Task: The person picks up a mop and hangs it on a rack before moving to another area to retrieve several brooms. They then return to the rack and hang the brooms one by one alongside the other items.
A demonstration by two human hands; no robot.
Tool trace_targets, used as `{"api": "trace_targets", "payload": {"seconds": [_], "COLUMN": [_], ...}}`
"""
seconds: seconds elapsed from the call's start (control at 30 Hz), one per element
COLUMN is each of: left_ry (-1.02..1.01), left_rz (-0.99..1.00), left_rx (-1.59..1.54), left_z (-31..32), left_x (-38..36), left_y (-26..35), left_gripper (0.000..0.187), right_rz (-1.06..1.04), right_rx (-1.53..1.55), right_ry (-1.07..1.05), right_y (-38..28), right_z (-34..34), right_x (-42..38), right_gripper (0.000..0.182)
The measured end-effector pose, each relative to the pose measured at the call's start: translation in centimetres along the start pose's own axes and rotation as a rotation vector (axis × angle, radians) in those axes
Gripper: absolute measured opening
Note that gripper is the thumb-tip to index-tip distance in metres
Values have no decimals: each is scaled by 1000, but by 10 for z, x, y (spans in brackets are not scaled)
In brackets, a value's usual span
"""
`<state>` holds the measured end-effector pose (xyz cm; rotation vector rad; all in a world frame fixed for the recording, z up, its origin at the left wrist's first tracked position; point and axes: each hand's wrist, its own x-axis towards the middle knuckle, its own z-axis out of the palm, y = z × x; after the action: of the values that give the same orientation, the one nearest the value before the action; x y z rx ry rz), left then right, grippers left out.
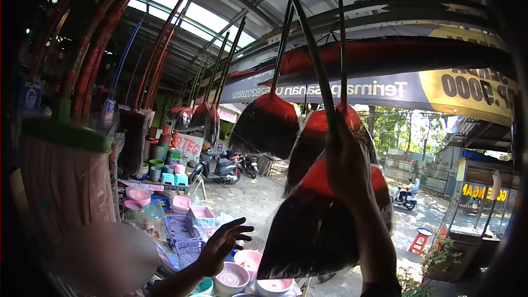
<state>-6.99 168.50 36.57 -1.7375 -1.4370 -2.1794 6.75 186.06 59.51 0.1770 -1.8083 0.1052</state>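
Observation:
My right hand (349, 157) is raised and closed around the lower handle of a broom (308, 231). This broom has a red top and long black bristles, wrapped in clear plastic, and hangs head down. Behind it is another red-and-black broom (308, 143), partly covered by my hand and the held broom. My left hand (223, 247) is lower and to the left, fingers spread, with nothing in it. Below that hand are a pink perforated basin (231, 276) and a purple basket (190, 249), apart from it as far as I can see.
More brooms (265, 126) hang from the roof frame. On the left stand red poles (104, 38) and a plastic-wrapped broom with a green top (66, 135). Stacked plasticware (181, 203) lies below. Beyond are a parked scooter (217, 169), a red stool (420, 241) and a banner (352, 88).

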Motion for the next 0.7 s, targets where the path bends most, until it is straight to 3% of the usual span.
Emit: {"api": "trace_targets", "payload": {"seconds": [0.2, 0.23, 0.33, 0.53, 0.7], "left_ry": [-119, -106, -150, -190, -80], "left_rz": [-9, 29, 202, 198, 135], "left_rx": [-101, -65, -92, -109, -118], "left_z": [4, 10, 22, 19, -4], "left_x": [28, 36, 60, 57, 54], "left_y": [3, 8, 30, 29, 2], "left_gripper": [68, 68, 68, 68, 66], "right_rz": [-14, 73, 61, 64, 132], "right_rx": [-408, -462, -540, -697, -783], "right_ry": [230, 200, 215, 266, 311], "right_y": [27, 33, 57, 59, 65], "right_z": [-22, -28, -42, -55, -52], "right_x": [128, 151, 208, 254, 273], "right_gripper": [34, 36, 38, 36, 32]}}
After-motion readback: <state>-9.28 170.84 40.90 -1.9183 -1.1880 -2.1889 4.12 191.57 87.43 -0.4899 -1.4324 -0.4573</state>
